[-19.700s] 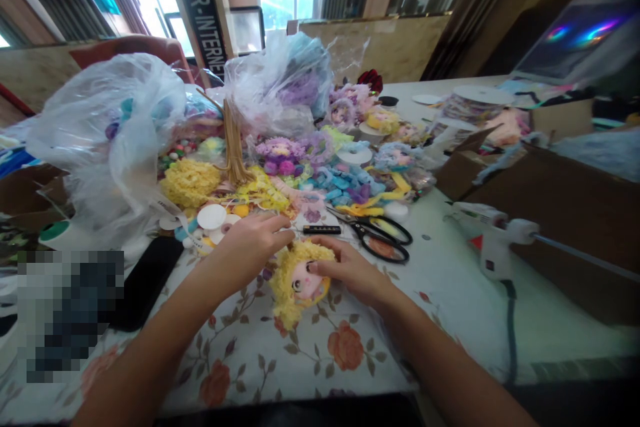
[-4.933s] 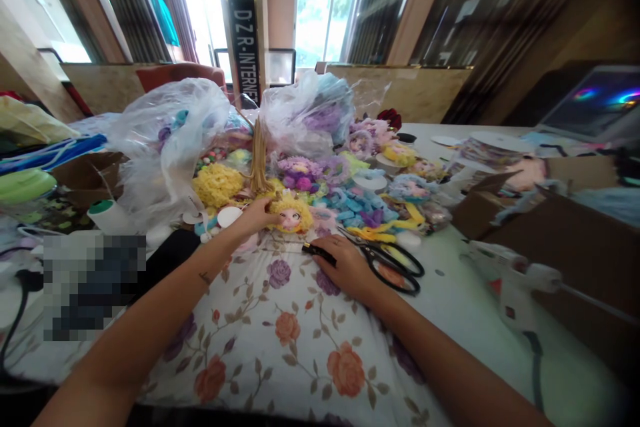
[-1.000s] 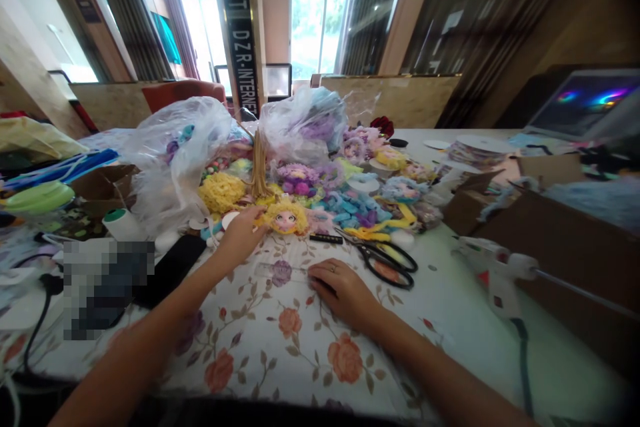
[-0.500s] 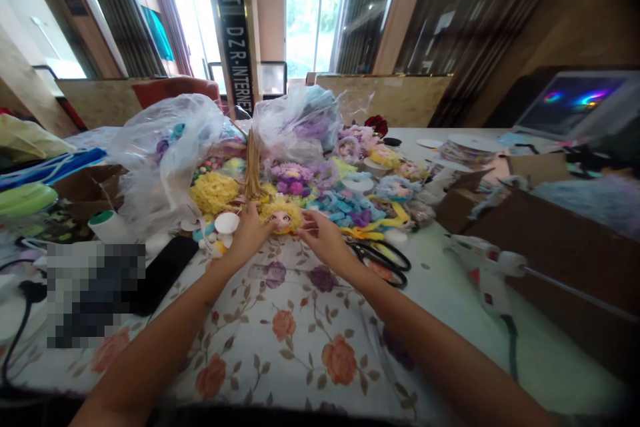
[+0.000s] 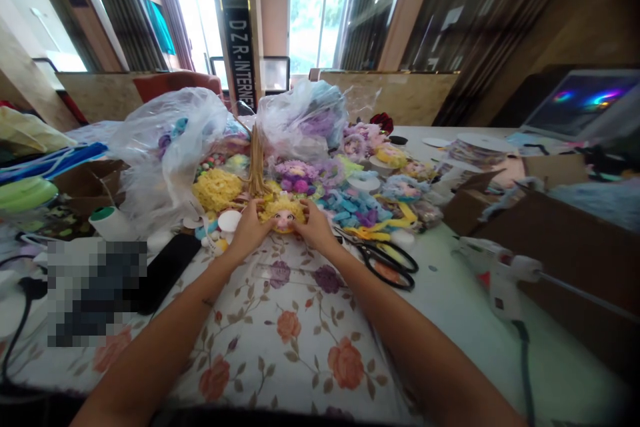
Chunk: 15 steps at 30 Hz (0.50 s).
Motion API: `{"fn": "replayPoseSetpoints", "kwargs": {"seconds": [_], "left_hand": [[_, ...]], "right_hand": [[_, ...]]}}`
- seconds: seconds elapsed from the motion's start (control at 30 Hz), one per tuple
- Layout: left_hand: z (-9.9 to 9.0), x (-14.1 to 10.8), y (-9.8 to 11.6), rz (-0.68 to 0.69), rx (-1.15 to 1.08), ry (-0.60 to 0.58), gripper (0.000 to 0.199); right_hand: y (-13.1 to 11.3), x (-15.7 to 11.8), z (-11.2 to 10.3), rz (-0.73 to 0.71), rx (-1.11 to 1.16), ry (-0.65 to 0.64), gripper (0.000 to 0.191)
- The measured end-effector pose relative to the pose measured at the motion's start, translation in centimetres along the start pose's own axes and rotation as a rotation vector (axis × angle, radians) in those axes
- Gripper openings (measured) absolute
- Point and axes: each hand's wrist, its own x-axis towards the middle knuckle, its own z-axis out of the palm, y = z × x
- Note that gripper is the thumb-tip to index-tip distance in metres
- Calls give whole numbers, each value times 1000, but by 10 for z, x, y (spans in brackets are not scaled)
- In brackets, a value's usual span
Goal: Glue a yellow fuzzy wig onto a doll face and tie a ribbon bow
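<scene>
A doll head (image 5: 285, 216) with curly yellow hair and a painted face is held between my two hands over the flowered cloth (image 5: 250, 347). My left hand (image 5: 253, 230) grips its left side, thumb near the lower cheek. On the opposite side my right hand (image 5: 314, 227) presses with its thumb low and its fingers in the curls. The back of the head is out of sight. Black-handled scissors (image 5: 387, 260) lie to the right of my right hand. A white disc (image 5: 229, 221) is beside my left wrist, and a yellow fluffy ball (image 5: 219, 189) sits behind it.
A white glue gun (image 5: 500, 273) lies at the right by a cardboard box (image 5: 575, 280). To the left are a black phone (image 5: 170, 273) and a thread spool (image 5: 111, 221). Plastic bags (image 5: 170, 140), blue yarn pieces (image 5: 353, 207) and a bundle of tan sticks (image 5: 257, 160) crowd the back.
My right hand has closed in on the doll head's right side, its fingers now around the curls. The whole view has shifted slightly.
</scene>
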Motion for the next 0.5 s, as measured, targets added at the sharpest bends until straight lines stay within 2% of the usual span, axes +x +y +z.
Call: {"fn": "replayPoseSetpoints", "kwargs": {"seconds": [0.27,0.43,0.5], "left_hand": [[6,-7,-1,-4,-166,63,52],[3,-12,10,-38,-362,143,59],[-1,-13,17,-52,-429,136,60]], "right_hand": [[-5,-12,-2,5,65,29,61],[-15,-15,-10,21,228,31,63],[-20,-15,-16,22,302,26,66]]}}
